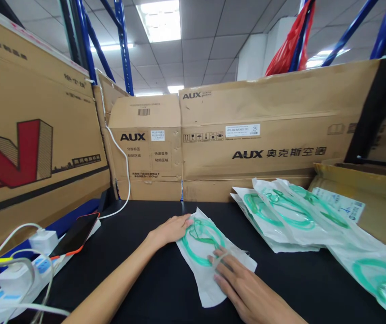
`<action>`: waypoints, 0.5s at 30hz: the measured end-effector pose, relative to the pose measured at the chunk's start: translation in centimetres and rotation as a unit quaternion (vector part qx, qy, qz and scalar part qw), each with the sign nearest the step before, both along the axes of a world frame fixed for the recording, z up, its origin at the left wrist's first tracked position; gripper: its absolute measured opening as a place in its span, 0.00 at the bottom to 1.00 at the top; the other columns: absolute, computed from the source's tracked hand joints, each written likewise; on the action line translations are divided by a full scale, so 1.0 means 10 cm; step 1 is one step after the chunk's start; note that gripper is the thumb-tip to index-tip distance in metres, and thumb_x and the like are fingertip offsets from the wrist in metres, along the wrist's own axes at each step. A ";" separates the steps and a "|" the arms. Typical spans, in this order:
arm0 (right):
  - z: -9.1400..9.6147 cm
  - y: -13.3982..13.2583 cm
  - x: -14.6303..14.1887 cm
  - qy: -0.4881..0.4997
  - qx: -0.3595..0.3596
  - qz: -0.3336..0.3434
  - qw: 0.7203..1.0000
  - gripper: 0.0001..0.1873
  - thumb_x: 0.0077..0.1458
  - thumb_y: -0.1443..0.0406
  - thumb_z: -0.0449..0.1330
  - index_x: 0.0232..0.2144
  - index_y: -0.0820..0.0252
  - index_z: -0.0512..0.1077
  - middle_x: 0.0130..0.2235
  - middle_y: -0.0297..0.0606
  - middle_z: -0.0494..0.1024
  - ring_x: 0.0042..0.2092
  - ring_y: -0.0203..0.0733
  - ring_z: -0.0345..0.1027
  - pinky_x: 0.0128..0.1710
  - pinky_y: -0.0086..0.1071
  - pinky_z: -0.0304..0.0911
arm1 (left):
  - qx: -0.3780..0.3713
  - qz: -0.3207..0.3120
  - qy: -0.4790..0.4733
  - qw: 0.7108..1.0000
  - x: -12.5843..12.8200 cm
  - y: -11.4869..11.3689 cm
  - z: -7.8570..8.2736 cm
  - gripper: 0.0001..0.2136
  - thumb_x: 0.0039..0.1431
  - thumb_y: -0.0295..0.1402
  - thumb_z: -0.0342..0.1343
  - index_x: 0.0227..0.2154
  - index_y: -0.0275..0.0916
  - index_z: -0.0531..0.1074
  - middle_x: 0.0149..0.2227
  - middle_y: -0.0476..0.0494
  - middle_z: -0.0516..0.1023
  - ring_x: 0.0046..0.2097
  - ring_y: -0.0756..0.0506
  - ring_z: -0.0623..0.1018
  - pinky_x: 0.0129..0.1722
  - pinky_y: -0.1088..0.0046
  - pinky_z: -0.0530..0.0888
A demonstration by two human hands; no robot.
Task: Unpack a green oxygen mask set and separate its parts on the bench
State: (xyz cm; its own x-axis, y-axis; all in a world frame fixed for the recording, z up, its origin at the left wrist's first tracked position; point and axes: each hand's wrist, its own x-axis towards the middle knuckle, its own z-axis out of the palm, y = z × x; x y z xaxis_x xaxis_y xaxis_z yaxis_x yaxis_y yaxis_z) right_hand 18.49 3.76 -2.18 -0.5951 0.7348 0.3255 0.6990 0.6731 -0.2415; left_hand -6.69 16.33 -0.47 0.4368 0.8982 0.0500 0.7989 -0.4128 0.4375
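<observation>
A clear plastic pouch (pixel 199 245) with coiled green tubing inside lies flat on the black table (pixel 145 270). My left hand (pixel 169 230) rests on the pouch's left edge with fingers stretched out flat. My right hand (pixel 243 281) lies on the pouch's lower right part, fingers spread and pressed flat on it. Neither hand grips anything.
A pile of similar green-tubing pouches (pixel 280 216) spreads to the right, down to the corner (pixel 378 274). Cardboard boxes (pixel 253 144) wall the back and left (pixel 27 144). An open carton (pixel 375 198) stands right. A phone (pixel 76 234) and power strip with cables (pixel 17 274) lie left.
</observation>
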 end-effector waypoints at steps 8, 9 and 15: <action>-0.10 -0.11 0.19 -0.036 -0.001 -0.037 0.999 0.26 0.71 0.55 0.48 0.64 0.60 0.67 0.67 0.43 0.66 0.65 0.55 0.62 0.62 0.44 0.65 | -0.015 -0.015 0.027 0.999 0.03 -0.06 -0.05 0.30 0.72 0.54 0.37 0.68 0.41 0.57 0.67 0.34 0.63 0.66 0.36 0.66 0.66 0.46 0.58; -0.11 -0.12 0.21 -0.032 0.007 -0.037 0.999 0.26 0.70 0.55 0.48 0.63 0.59 0.68 0.66 0.42 0.67 0.65 0.55 0.63 0.62 0.43 0.65 | -0.015 -0.016 0.029 0.999 0.03 -0.07 -0.06 0.31 0.72 0.54 0.37 0.68 0.41 0.56 0.68 0.34 0.62 0.66 0.37 0.66 0.66 0.46 0.58; -0.21 -0.20 0.38 -0.003 0.049 -0.017 0.999 0.24 0.69 0.56 0.51 0.64 0.53 0.67 0.66 0.35 0.66 0.64 0.51 0.65 0.63 0.37 0.64 | -0.011 -0.010 0.045 0.999 0.03 -0.08 -0.09 0.30 0.72 0.53 0.37 0.68 0.41 0.57 0.69 0.34 0.61 0.66 0.37 0.66 0.66 0.47 0.59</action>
State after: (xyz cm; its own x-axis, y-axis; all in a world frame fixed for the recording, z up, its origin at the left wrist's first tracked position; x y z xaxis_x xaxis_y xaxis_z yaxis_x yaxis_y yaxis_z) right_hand 22.31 1.77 -4.23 -0.5722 0.7196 0.3935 0.7237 0.6687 -0.1705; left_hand -6.40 15.50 -1.37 0.4561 0.8899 -0.0090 0.8271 -0.4201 0.3733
